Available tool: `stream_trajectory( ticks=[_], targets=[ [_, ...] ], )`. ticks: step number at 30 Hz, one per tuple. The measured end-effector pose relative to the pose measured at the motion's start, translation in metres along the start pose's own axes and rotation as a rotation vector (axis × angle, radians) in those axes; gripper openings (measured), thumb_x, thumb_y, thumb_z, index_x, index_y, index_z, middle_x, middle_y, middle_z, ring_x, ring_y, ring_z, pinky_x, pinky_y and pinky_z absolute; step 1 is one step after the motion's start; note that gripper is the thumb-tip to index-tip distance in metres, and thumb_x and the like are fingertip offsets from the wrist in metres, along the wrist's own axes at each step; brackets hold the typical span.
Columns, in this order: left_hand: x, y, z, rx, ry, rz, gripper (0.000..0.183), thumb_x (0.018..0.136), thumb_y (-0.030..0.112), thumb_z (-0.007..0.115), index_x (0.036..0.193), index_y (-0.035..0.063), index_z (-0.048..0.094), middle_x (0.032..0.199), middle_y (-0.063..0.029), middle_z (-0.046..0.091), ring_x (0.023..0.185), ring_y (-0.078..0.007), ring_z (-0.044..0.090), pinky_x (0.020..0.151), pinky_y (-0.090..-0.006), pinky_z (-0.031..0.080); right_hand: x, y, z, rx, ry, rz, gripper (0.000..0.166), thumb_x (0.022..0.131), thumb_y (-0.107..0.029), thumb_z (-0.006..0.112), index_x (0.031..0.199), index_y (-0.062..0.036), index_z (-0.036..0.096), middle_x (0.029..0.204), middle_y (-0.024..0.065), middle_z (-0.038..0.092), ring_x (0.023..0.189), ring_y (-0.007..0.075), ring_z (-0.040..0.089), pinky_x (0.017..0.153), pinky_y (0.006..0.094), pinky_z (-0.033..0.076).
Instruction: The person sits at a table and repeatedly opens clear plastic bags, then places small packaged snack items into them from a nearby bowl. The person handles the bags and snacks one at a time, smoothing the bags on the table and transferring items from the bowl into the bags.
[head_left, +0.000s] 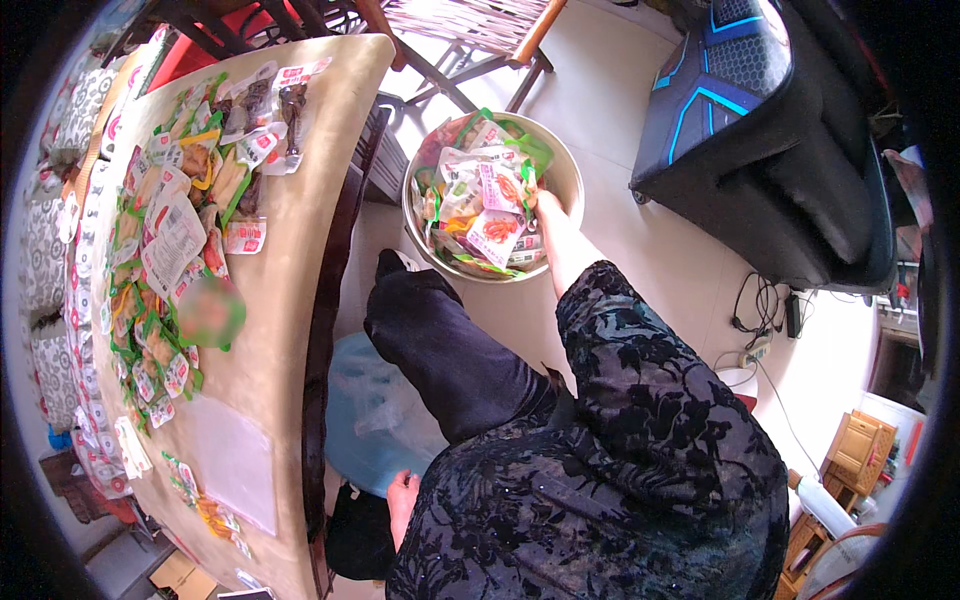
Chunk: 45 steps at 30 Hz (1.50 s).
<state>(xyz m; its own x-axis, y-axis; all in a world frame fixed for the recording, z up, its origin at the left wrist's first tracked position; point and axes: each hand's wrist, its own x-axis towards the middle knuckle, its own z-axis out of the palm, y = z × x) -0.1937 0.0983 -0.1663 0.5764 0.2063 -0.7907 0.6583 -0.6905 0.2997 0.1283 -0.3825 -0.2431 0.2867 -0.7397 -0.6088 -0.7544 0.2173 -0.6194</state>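
A round pale bucket (579, 196) full of sealed plastic food packets (459, 187) stands on the floor before me. My right hand (551, 212) reaches over its right rim. The fingers touch a small green-edged packet (529, 182); the fingertips are hidden among the packets, so a grip cannot be made out. Just left of the hand lie white-and-pink packets (496, 234) with a reddish food picture. Low beside my body, my left hand (403, 499) has loosely curled fingers, with nothing visible in them. It is nearest a blue round tub (360, 397) holding clear plastic.
On the table (289, 300) to the left lie a heap of food packets (157, 322), dark-filled vacuum packs (292, 112) and a translucent sheet (236, 457). A woven chair (465, 26) stands beyond the bucket. To the right are a large black case (772, 180) and floor cables (761, 307).
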Motion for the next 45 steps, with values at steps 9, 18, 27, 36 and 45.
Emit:
stream_trajectory(
  ticks=[9, 18, 27, 36, 45],
  targets=[
    [0.003, 0.012, -0.001, 0.072, 0.021, 0.017, 0.038, 0.078, 0.023, 0.057, 0.107, -0.0019, 0.056, 0.09, -0.0183, 0.063, 0.083, -0.0268, 0.061, 0.076, -0.0329, 0.046, 0.016, 0.018, -0.006, 0.063, 0.038, -0.029, 0.042, 0.078, -0.023, 0.056, 0.113, -0.0013, 0.049, 0.105, 0.0167, 0.055, 0.095, 0.0253, 0.054, 0.083, 0.0343, 0.042],
    [0.015, 0.018, 0.004, 0.038, -0.003, -0.052, 0.038, 0.077, 0.024, 0.057, 0.106, 0.0003, 0.057, 0.09, -0.0185, 0.063, 0.085, -0.0283, 0.061, 0.076, -0.0343, 0.046, 0.031, 0.025, -0.004, 0.117, 0.108, -0.078, 0.041, 0.078, -0.021, 0.055, 0.113, -0.0012, 0.049, 0.102, 0.0153, 0.056, 0.092, 0.0236, 0.054, 0.08, 0.0331, 0.042],
    [0.016, 0.016, 0.005, 0.018, -0.021, -0.063, 0.038, 0.077, 0.023, 0.057, 0.107, 0.0003, 0.056, 0.09, -0.0172, 0.063, 0.085, -0.0277, 0.061, 0.076, -0.0336, 0.046, 0.048, 0.035, -0.007, 0.199, 0.199, -0.123, 0.04, 0.078, -0.018, 0.054, 0.113, -0.0011, 0.049, 0.099, 0.0138, 0.056, 0.089, 0.0219, 0.054, 0.077, 0.0319, 0.042],
    [0.017, 0.017, 0.003, 0.014, -0.025, -0.029, 0.035, 0.078, 0.019, 0.056, 0.106, -0.002, 0.056, 0.087, -0.0186, 0.062, 0.08, -0.0273, 0.061, 0.071, -0.0341, 0.048, 0.057, 0.064, -0.013, 0.281, 0.239, -0.129, 0.039, 0.078, -0.016, 0.054, 0.113, -0.001, 0.048, 0.097, 0.0124, 0.056, 0.086, 0.0203, 0.053, 0.075, 0.0308, 0.042],
    [0.008, 0.043, -0.01, -0.09, -0.053, -0.125, 0.034, 0.08, 0.015, 0.055, 0.108, -0.003, 0.054, 0.083, -0.0147, 0.062, 0.061, -0.0198, 0.062, 0.052, -0.029, 0.051, 0.065, 0.081, -0.012, 0.329, 0.246, -0.144, 0.038, 0.078, -0.013, 0.053, 0.113, -0.0009, 0.048, 0.094, 0.011, 0.056, 0.082, 0.0186, 0.053, 0.072, 0.0296, 0.043]
  ],
)
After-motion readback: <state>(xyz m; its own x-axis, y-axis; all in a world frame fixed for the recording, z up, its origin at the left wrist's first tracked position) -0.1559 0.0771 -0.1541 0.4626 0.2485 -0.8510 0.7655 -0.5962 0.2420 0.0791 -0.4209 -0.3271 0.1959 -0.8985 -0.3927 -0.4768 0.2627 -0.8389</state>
